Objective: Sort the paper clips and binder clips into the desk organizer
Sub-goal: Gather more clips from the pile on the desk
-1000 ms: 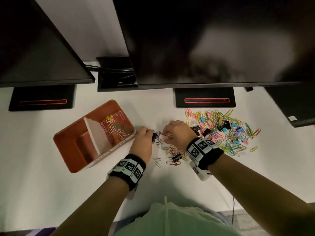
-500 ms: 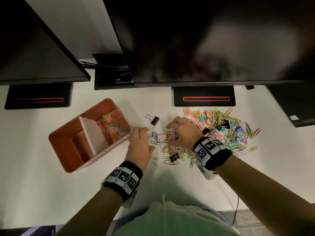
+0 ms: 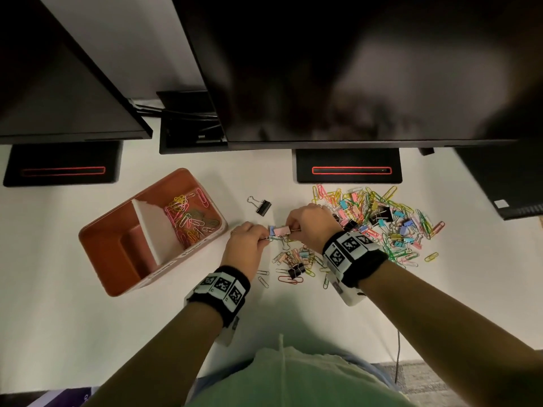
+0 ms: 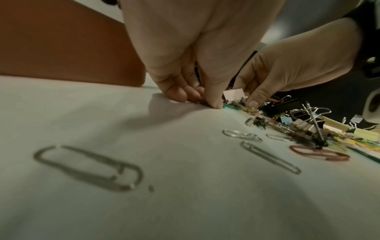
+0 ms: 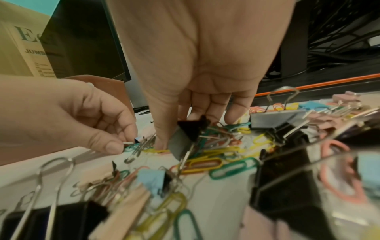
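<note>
The orange desk organizer point(image 3: 111, 248) stands at left, with several coloured paper clips point(image 3: 188, 218) in its right compartment. A big mixed pile of paper clips and binder clips point(image 3: 382, 221) lies at right, a smaller pile point(image 3: 293, 259) near me. My left hand point(image 3: 266, 240) pinches the end of a green paper clip point(image 5: 131, 147) tangled with wire handles. My right hand point(image 3: 289, 230) pinches a pink binder clip point(image 3: 280, 230) between thumb and fingers, low on the desk. One black binder clip point(image 3: 261, 205) lies alone behind the hands.
Two dark monitors overhang the white desk point(image 3: 58, 318); their black stands point(image 3: 348, 165) sit behind the piles. Loose silver paper clips point(image 4: 269, 155) lie in front of my left hand. A dark device point(image 3: 511, 189) is at the far right.
A second ago both hands held a black binder clip; it now lies on the desk behind them. The hands dropped to the clips and now pinch the pink binder clip and green paper clip.
</note>
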Tool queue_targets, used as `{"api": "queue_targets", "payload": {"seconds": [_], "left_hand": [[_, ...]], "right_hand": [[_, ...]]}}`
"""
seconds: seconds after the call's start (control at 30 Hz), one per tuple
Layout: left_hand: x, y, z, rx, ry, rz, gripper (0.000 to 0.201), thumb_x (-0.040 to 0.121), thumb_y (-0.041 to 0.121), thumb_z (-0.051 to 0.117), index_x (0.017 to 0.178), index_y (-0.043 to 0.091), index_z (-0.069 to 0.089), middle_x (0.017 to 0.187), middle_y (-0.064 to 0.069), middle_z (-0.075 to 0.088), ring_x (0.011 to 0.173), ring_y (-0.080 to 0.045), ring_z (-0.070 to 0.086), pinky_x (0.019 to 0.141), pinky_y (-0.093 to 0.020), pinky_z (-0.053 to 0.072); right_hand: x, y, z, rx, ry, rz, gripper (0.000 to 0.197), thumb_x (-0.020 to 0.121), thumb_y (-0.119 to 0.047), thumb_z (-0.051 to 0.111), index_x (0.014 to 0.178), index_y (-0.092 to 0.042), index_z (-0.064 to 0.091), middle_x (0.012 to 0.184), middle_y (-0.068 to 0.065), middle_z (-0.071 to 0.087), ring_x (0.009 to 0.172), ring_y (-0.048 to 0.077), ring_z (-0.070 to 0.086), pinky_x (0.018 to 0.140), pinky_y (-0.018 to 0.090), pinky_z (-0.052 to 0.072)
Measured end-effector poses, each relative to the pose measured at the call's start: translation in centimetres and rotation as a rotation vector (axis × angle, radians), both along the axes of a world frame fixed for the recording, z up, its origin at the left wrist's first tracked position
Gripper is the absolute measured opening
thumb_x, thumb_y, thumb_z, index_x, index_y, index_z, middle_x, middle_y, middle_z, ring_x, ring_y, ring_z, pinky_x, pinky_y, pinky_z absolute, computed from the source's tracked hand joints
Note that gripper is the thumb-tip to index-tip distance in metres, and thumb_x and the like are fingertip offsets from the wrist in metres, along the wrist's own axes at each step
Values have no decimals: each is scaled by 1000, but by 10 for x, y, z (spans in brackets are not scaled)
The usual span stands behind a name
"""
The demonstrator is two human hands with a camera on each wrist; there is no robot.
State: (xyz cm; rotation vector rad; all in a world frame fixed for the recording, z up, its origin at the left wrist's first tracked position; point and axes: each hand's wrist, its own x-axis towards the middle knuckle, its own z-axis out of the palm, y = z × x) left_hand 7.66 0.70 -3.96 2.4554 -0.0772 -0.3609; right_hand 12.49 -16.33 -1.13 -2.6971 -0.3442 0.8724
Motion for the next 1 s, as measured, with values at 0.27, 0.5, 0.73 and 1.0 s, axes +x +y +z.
{"api": "queue_targets", "payload": {"seconds": [0.27, 0.5, 0.73, 1.0], "left_hand": [[8, -2, 1, 93, 124, -79, 13, 86, 12, 58, 98, 6, 62, 100, -12, 56, 97, -28, 51, 82, -39, 46], [8, 4, 3, 47, 160, -67, 10, 84, 8, 60, 93, 6, 64, 97, -11, 53, 91, -26, 52, 83, -32, 45], [4, 12, 6, 60, 127, -161, 6, 85, 8, 57, 90, 11, 58, 88, -7, 57, 87, -26, 51, 72, -36, 46], [1, 5, 5, -16, 31, -205, 26, 85, 8, 59, 110, 12, 63, 96, -11, 62, 92, -24, 53, 80, -26, 40]], "right_hand": [[-2, -2, 2, -11, 0, 27, 20, 88, -31, 59, 101, -18, 64, 103, 5, 58, 98, 24, 53, 90, 36, 41], [2, -9, 5, 50, -1, -57, 20, 86, -34, 60, 99, -18, 62, 97, 1, 67, 93, 22, 59, 96, 39, 40], [2, -17, 13, 151, -38, -130, 16, 84, -30, 65, 95, -19, 63, 92, -1, 69, 87, 19, 62, 96, 43, 45], [1, -28, 28, 244, -51, -203, 18, 83, -25, 68, 95, -13, 65, 92, 4, 69, 83, 18, 64, 78, 31, 55]]}}
